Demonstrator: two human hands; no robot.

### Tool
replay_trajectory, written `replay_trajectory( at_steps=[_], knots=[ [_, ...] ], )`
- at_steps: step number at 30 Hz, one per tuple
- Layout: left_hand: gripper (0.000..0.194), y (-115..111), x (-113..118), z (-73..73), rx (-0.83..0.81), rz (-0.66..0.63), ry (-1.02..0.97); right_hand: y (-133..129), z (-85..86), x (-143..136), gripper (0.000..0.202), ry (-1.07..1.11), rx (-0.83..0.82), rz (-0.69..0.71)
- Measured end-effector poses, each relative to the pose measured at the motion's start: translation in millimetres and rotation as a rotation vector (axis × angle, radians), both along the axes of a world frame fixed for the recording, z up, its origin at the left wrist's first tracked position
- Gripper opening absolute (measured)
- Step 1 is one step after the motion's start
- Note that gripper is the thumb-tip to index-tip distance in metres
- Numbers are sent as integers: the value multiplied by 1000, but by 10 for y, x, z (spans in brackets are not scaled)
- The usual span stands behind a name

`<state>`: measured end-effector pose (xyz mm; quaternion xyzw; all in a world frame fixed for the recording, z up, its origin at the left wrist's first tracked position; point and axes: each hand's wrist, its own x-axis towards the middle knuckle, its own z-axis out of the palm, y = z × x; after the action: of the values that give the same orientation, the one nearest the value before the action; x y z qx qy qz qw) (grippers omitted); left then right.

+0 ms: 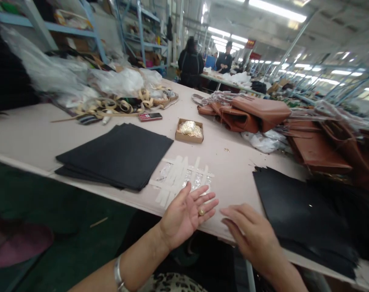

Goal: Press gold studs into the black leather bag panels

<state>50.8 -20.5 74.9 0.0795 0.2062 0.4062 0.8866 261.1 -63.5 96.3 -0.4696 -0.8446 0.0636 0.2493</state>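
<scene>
My left hand is open, palm up, at the table's front edge, with a small round gold piece at its fingers; whether this is a ring I cannot tell. Just to the right, my right hand is held palm down, slightly blurred. Its fingers are stretched toward my left hand, the thumb a little apart, and nothing shows between them. Beyond my left fingertips, white tape strips lie over clear plastic on the table. A small cardboard box farther back holds shiny gold pieces.
Stacks of black sheets lie left and right. Brown leather bags are piled at back right. A red phone, loose strips and plastic bags lie at back left. Two people are farther off.
</scene>
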Motion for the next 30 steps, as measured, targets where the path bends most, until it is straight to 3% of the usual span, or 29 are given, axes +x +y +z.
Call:
replay_trajectory(
  at_steps=[3,9,14,17,23,26,30],
  knots=[
    [71,-33,-99,-15,32,9,10,84,-111,-549,26,-72,0,197],
    [73,-148,-423,-140,152,38,67,378,-291,-855,16,-80,25,400],
    [71,-188,-765,-190,129,201,106,643,-360,-1260,22,-72,152,559],
    [68,-196,-1010,-132,26,381,160,862,-333,-1578,26,-13,166,552],
    [44,-277,-1479,-101,-152,818,276,1597,-346,-2256,22,8,166,368],
    [40,-321,-1605,-186,-174,906,290,1853,-410,-2548,24,-41,183,356],
    [40,-327,-1680,-263,-189,924,262,1867,-481,-2651,24,-130,140,397]
  ],
)
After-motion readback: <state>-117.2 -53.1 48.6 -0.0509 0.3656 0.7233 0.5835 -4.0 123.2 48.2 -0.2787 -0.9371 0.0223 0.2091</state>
